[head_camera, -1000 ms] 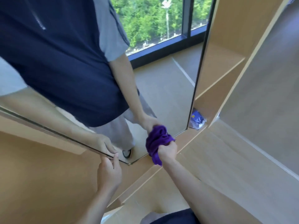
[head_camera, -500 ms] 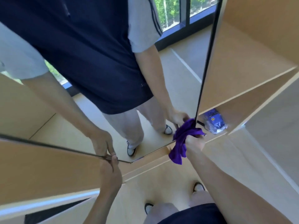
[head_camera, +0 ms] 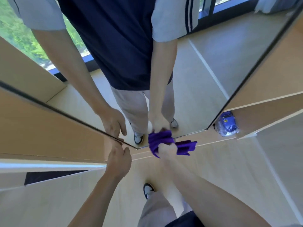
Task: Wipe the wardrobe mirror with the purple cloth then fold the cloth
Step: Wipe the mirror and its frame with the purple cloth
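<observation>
The wardrobe mirror [head_camera: 205,82] fills the upper view, its dark-edged lower corner near the middle. My right hand [head_camera: 166,150] grips the bunched purple cloth [head_camera: 186,147] and presses it against the mirror's bottom edge; the cloth's reflection shows just above it. My left hand [head_camera: 118,158] touches the mirror's left edge with its fingertips, thumb apart, holding the door panel there. The glass reflects a person in a navy top and grey trousers.
A blue plastic packet [head_camera: 227,124] lies in the open wooden wardrobe compartment [head_camera: 268,112] right of the mirror. The light wooden floor [head_camera: 229,161] spreads below, with my shoe [head_camera: 148,190] on it. A dark gap [head_camera: 49,175] shows at lower left.
My view has tilted further down. My right hand with the cloth has slid left along the mirror's bottom edge, away from the right corner. My left hand stays on the left edge.
</observation>
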The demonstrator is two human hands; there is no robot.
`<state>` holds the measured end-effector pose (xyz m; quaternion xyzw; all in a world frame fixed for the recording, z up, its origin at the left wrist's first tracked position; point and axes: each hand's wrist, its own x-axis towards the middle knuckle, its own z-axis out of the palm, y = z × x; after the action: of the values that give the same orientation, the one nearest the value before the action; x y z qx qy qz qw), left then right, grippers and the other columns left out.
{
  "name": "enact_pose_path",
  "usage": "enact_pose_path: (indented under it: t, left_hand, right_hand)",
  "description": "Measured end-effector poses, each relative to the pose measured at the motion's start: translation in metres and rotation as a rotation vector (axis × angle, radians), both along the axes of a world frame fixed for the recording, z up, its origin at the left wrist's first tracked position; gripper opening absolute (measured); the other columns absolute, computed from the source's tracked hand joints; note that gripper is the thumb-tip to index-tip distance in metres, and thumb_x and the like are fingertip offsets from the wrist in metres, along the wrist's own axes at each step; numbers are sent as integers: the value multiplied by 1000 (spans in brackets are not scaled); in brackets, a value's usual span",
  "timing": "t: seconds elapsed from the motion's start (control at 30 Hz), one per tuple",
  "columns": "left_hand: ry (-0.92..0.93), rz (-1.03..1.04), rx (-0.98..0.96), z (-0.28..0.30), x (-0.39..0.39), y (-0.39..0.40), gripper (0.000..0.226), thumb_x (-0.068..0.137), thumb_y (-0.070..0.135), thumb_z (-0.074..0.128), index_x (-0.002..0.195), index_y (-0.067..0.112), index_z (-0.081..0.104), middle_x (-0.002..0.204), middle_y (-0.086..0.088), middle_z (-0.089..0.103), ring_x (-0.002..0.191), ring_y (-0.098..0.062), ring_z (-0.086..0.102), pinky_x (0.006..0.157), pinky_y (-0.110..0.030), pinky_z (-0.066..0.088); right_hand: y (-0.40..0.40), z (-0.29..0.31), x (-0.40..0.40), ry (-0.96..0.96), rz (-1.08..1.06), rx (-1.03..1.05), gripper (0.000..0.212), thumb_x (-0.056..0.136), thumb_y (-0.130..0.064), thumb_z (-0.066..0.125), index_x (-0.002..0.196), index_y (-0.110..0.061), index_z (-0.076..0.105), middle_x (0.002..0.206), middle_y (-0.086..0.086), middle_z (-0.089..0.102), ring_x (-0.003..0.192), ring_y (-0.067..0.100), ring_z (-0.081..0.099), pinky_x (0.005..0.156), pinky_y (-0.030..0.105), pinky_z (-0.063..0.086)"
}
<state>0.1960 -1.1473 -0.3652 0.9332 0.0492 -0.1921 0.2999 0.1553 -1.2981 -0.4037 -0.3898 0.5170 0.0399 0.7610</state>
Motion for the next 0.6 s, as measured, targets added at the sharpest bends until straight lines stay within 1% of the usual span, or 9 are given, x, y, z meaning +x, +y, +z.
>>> enact_pose_path:
  t: [0.07,0.1,0.17,0.23,0.3,0.4,0.47,0.53,0.6]
  left_hand:
    - [58,-37,67,-1,0,7,40,103,13,45,140,-2,46,139,-27,52,128,-45,49,101,-45,41]
    - [65,-59,71,3,0,8,45,101,9,46,144,-1,43,141,-25,50,130,-43,48,102,-44,41]
    - [26,-114,-4,6,3,10,62,93,-2,47,153,4,32,132,-16,52,120,-35,51,96,-38,40]
    - [-27,-144,-67,6,8,12,74,83,-7,46,154,6,28,115,-3,50,101,-25,48,87,-30,35]
    - [-55,-161,-83,4,11,14,72,80,-4,50,149,8,32,114,5,49,96,-21,46,85,-27,34]
    - [-131,-227,-146,0,15,16,69,77,-1,57,142,11,39,112,5,56,94,-19,50,84,-23,34]
    - [-149,-251,-158,-3,18,17,64,77,1,59,138,10,40,113,2,57,94,-18,51,85,-24,35]
    - [-160,-258,-140,-3,21,16,54,82,5,62,133,6,43,117,-5,60,101,-25,54,86,-31,38]
    - [-168,-249,-103,-5,21,16,42,90,14,64,127,2,47,118,-10,61,108,-35,57,87,-33,38]
  right_hand:
    - [18,-3,7,33,30,35,31,94,8,52,121,-6,57,105,11,62,104,34,68,87,44,60]
    - [24,3,10,40,35,29,30,92,7,53,121,-3,59,107,13,64,105,36,69,91,48,58]
    - [35,19,14,20,16,35,20,89,8,53,103,-3,62,103,18,67,102,38,70,90,52,58]
    - [41,35,18,-38,-70,45,23,82,16,46,90,2,63,95,26,69,96,43,70,86,58,58]
    - [36,48,17,-70,-160,18,29,80,17,46,92,0,65,92,25,70,87,40,71,76,52,62]
    - [12,79,11,-200,-264,-19,28,85,14,47,88,-10,62,74,11,67,58,20,66,52,33,58]
    - [-9,95,5,-278,-339,-45,25,88,12,47,92,-9,60,71,9,65,58,20,65,52,32,57]
    - [-27,104,-1,-322,-428,-79,25,89,12,46,93,-9,59,69,7,65,59,20,65,53,31,57]
    - [-48,100,-6,-334,-522,-115,27,90,13,43,90,-9,58,63,4,65,55,18,64,51,29,56]
